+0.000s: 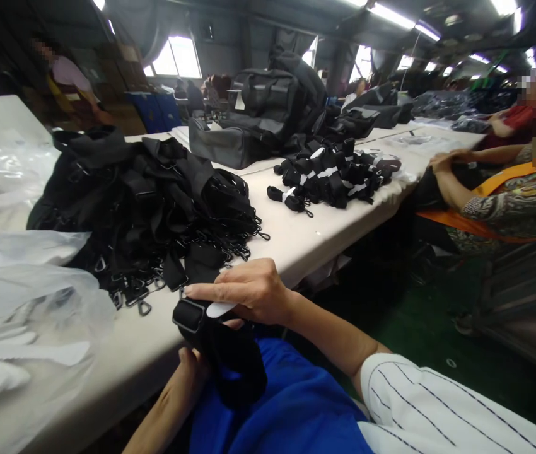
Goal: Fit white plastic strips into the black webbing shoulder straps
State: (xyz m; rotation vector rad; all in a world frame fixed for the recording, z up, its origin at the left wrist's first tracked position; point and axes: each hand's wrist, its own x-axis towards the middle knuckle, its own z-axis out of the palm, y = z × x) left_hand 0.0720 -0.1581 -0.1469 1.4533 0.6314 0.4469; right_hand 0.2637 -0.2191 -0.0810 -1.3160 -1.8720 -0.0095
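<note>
A folded black strap (pixel 242 372) with a metal buckle hangs over the blue apron, between my two hands. My right hand (pixel 253 291) is closed on its upper end, with a small white strip (pixel 221 309) under the fingers. My left hand (pixel 195 366) is at the strap's lower left side, thumb up; its other fingers are hidden behind the strap. Just beyond, a large heap of black straps (pixel 145 195) with metal hooks lies on the table.
Bundled straps with white bands (pixel 332 173) lie farther along the white table (pixel 296 243). Black bags (pixel 268 107) stand behind. Plastic bags with white strips (pixel 36 328) are at left. A person (pixel 509 189) sits at right beside a cart (pixel 528 296).
</note>
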